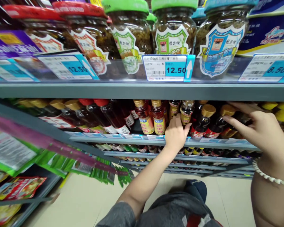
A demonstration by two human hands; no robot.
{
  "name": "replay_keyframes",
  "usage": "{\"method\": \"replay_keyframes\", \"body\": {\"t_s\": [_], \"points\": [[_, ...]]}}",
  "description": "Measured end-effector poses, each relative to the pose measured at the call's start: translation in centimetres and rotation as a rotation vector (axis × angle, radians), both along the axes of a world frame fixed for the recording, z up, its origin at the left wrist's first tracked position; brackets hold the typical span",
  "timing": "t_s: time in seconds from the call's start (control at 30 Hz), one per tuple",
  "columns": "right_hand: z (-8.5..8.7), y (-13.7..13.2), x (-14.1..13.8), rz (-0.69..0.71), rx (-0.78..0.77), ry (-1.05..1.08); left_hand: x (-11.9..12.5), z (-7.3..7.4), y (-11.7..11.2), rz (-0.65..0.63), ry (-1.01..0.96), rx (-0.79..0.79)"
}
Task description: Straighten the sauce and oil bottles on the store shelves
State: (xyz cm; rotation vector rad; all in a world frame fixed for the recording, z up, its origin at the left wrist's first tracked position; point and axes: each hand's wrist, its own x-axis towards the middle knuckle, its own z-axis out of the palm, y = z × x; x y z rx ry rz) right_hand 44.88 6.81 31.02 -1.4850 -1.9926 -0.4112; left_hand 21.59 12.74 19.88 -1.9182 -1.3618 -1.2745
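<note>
Left hand: your left hand [176, 134] reaches into the middle shelf [142, 141] and rests against a small dark bottle with a yellow label [186, 113]; the fingers curl at its side, but you cannot tell from here whether they are closed round it or only touching.

Right hand: your right hand [257, 127] is further to the right on the same shelf, fingers spread and apart, laid over the dark bottles with gold caps [204, 121] (the thumb points left toward them, and nothing is gripped).

Bottle position: the small dark bottle stands upright in the front row, between the red sauce bottles with orange labels [152, 118] on its left and the gold-capped ones on its right.

Wrist: a white beaded bracelet [269, 175] sits on your right wrist.

Shelf above: jars with green lids [130, 28] and a jar with a blue lid [221, 31] stand in a row, and a price tag reading 12.50 [168, 67] is clipped on the edge below them.

Left side: dark bottles with red caps [101, 115] fill the middle shelf, and green packets [11, 154] hang on the near rack.

Below: pale floor tiles [85, 198] show under your arms.
</note>
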Motion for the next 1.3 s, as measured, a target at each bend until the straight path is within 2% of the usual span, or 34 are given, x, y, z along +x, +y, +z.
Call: {"method": "replay_keyframes", "body": {"t_s": [0.13, 0.27, 0.37, 0.43, 0.5, 0.6, 0.7, 0.77, 1.07, 1.2, 1.3], "points": [[-0.2, -1.7, 1.8, -0.101, 0.163, 0.006, 0.0, -0.1, 0.0, 0.014, 0.007, 0.021], [0.1, -2.9, 5.3, -0.296, 0.296, -0.180, -0.1, 0.0, 0.0, 0.028, 0.013, 0.033], [0.0, -2.9, 7.0, -0.230, 0.182, -0.250, -0.2, 0.0, 0.0, 0.021, 0.020, 0.045], [-0.3, -2.5, 7.4, -0.152, 0.086, -0.214, -0.2, 0.0, 0.0, 0.020, 0.026, 0.048], [-0.7, -2.0, 7.2, -0.159, 0.060, -0.177, -0.2, -0.1, 0.1, 0.032, 0.033, 0.055], [-1.1, -1.4, 7.0, -0.205, 0.167, -0.161, -0.1, -0.1, 0.0, 0.042, 0.044, 0.062], [-1.0, -1.2, 7.0, -0.271, 0.330, -0.237, -0.2, -0.2, 0.0, 0.037, 0.043, 0.048], [-0.9, -1.2, 7.0, -0.289, 0.365, -0.276, -0.2, -0.2, 0.0, 0.033, 0.047, 0.037], [-1.6, -1.1, 8.9, -0.149, 0.158, -0.104, -0.4, 0.0, -0.1, 0.015, 0.054, 0.037], [-0.5, -1.0, 9.5, -0.002, 0.027, -0.156, -0.4, 0.0, -0.1, 0.011, 0.057, 0.040], [0.8, -1.2, 9.0, 0.051, 0.013, -0.212, -0.4, 0.0, -0.1, 0.006, 0.055, 0.039]]}}
